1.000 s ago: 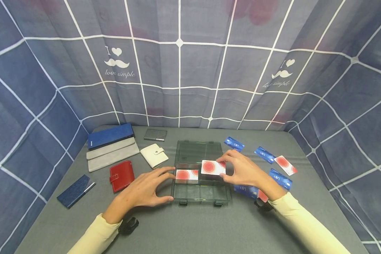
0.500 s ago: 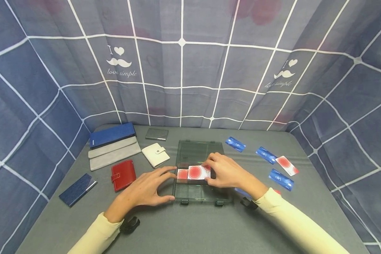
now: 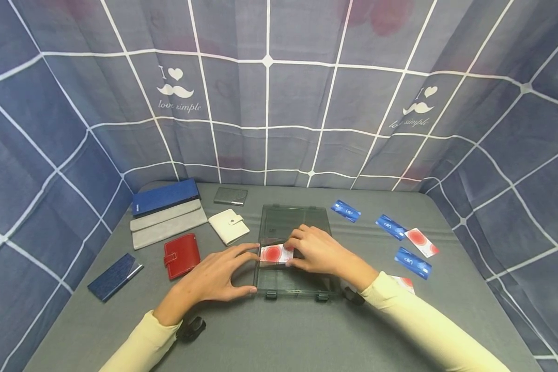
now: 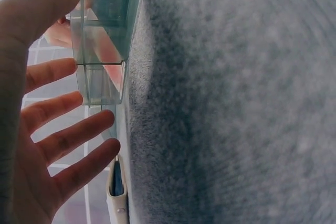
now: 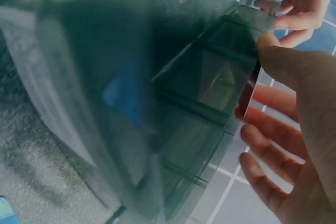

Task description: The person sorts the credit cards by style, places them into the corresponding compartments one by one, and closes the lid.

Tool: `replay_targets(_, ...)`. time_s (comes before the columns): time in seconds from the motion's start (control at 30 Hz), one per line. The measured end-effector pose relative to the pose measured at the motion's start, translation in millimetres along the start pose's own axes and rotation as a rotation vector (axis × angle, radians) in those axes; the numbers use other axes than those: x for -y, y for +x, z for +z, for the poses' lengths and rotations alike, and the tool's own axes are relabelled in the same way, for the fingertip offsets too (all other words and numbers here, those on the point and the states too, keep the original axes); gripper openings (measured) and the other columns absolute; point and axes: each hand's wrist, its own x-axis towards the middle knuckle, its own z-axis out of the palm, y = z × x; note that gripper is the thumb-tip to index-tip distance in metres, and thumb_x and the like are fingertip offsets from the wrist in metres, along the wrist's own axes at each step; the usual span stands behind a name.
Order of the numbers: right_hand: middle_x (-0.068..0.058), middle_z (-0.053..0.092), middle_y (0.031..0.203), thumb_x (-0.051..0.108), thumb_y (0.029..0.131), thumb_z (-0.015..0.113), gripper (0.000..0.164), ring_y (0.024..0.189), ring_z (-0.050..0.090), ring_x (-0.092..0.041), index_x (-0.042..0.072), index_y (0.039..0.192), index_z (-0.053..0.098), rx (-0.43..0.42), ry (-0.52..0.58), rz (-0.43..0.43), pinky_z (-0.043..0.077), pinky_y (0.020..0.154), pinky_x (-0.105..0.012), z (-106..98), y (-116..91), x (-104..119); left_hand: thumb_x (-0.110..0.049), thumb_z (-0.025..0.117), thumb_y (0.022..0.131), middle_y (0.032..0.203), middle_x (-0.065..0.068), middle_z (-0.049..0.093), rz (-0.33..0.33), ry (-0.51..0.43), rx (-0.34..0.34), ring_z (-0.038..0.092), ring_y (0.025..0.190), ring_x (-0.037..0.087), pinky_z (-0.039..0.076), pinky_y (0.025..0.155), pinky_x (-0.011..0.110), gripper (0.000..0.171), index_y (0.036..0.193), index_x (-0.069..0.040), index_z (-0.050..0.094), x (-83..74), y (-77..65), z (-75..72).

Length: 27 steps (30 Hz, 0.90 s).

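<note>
- Now the right hand point(image 3: 320, 253) slides leftward over the green-tinted compartment box point(image 3: 290, 283); a second ago it was above the right-hand compartment.
- Its grip is a pinch, thumb against fingers, on a white card with a red circle point(image 3: 274, 253).
- And there's the card, at the left end of the box's middle row; half a second back it covered only part of the other red-circle card there, and now that lower one can't be picked out.
- Whether the pinched card has settled or hangs just above the compartment, I can't tell.
- Meanwhile the left hand point(image 3: 211, 276) stays put at the box's left side, its grip released: fingers straight, spread in the left wrist view, the index tip right at the clear wall.
- Over on the right, the pale sleeve point(image 3: 416, 310) now hides a blue card that showed near the wrist earlier, and cuts across a red-and-white card point(image 3: 404, 283), leaving just a piece visible.
- The red wallet point(image 3: 182, 256) and the white snap wallet point(image 3: 229, 227) haven't budged on the table point(image 3: 269, 336).
- Tough picture from the right wrist: the box's near wall is a blur, the blue patch point(image 5: 125, 97) beyond too smeared to name, and the pinched card shows merely as a dark sliver.
</note>
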Motion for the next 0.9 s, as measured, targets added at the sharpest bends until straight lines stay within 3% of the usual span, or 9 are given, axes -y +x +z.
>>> replay_targets(0.5, 0.004, 0.077, 0.114, 0.049, 0.096, 0.081, 0.035, 0.107, 0.066, -0.018, 0.018, 0.113, 0.082, 0.012, -0.056, -0.033, 0.055, 0.088, -0.038, 1, 2, 2, -0.062, 0.079, 0.091, 0.164, -0.002, 0.049, -0.021, -0.01, 0.031, 0.06, 0.138, 0.019, 0.059, 0.097, 0.048, 0.067, 0.145, -0.025, 0.065, -1.7, 0.4, -0.8)
replay_targets(0.9, 0.005, 0.073, 0.123, 0.048, 0.096, 0.08, 0.037, 0.109, 0.067, -0.018, 0.017, 0.115, 0.082, 0.011, 0.056, 0.004, 0.057, 0.091, -0.04, 0, -8, -3, -0.058, 0.082, 0.089, 0.162, -0.001, 0.051, -0.002, -0.02, 0.01, 0.062, 0.136, 0.019, 0.059, 0.095, 0.048, 0.067, 0.144, -0.023, 0.065, -1.7, 1.1, -1.1)
